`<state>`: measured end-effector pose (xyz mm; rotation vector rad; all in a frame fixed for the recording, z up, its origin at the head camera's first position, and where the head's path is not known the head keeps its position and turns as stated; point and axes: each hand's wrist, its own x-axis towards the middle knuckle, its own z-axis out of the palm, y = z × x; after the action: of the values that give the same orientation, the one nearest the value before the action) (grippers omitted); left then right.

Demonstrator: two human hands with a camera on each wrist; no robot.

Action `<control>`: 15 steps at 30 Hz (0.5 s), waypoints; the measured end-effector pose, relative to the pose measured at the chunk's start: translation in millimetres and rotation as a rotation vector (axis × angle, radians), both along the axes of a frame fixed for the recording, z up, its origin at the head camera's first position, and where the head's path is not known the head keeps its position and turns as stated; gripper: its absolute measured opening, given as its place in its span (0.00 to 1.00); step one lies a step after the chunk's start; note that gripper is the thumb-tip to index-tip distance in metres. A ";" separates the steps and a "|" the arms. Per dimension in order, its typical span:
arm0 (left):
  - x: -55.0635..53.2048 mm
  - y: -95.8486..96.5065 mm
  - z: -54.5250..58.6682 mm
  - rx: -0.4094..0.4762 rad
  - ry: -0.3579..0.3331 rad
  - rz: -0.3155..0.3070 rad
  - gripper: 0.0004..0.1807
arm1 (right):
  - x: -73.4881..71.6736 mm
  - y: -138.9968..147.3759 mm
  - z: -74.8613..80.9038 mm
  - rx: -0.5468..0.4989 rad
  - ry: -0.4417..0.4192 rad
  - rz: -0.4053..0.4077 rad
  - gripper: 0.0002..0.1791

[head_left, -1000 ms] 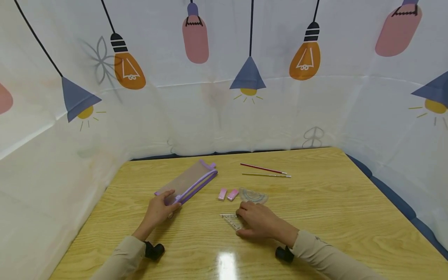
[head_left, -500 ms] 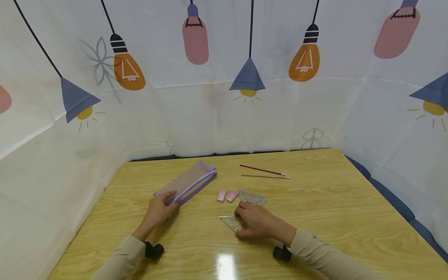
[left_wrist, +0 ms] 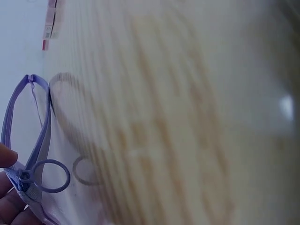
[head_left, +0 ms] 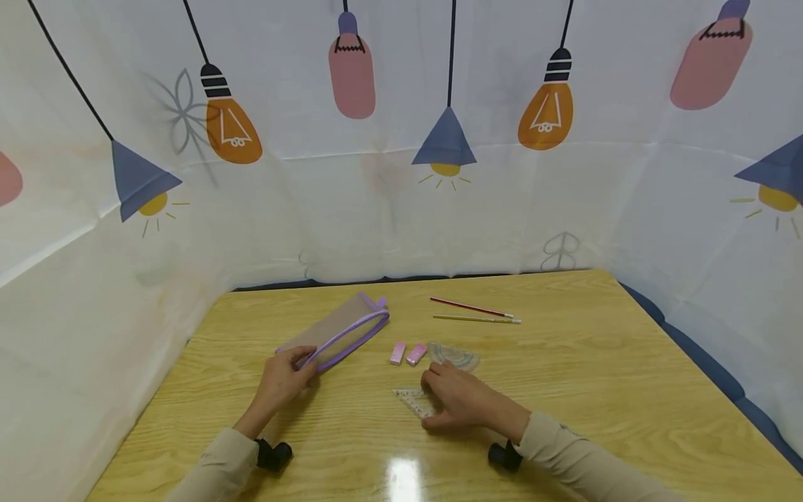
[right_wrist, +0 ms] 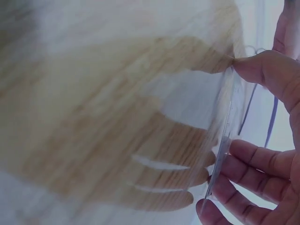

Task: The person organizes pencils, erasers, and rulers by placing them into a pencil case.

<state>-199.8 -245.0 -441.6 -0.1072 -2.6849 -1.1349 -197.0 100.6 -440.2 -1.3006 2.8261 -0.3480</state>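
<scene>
The counter (head_left: 596, 390) carries everything. Taking my right grip (head_left: 465, 399) as the clock's centre, the pouch (head_left: 335, 321) lies at 10 o'clock with its long mouth spread; the left wrist view shows the zip's 2 edges parted above the ring pull (left_wrist: 68, 177), so I judge the opening done. My left grip (head_left: 280, 380) is pinched on the pouch's near end. At 12 o'clock, well apart from it, lie 2 pencils (head_left: 467, 307). The set square (head_left: 415, 404) pokes out at 9 o'clock, clamped by its edges between my right thumb and fingers; I can't tell whether it is off the counter. The protractor (head_left: 459, 358) lies between 11 and 12 o'clock, just past my right fingers. Smallest are 2 erasers (head_left: 398, 353), side by side at 10 o'clock, nearer than the pouch. I make out nothing inside the pouch: of 6 loose pieces, 1 is in hand and 5 lie unheld.
</scene>
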 end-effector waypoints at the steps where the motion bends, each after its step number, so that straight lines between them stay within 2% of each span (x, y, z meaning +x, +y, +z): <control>1: 0.2 0.4 0.2 -0.004 0.010 -0.002 0.16 | -0.1 0.0 0.1 0.002 0.003 0.002 0.26; 7: 1.8 2.5 -0.2 0.004 0.075 -0.008 0.14 | 0.0 0.5 0.6 0.017 0.018 0.007 0.27; 11: 6.3 1.6 -0.9 -0.001 0.151 0.003 0.12 | 1.3 1.0 0.3 0.010 0.007 0.010 0.28; 15: 7.6 2.4 -0.5 0.034 0.190 0.004 0.11 | 1.6 2.3 1.0 0.007 0.017 0.005 0.28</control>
<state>-192.2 -242.6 -442.1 -0.1941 -2.4979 -1.1092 -195.5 102.9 -439.2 -1.3155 2.8349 -0.3277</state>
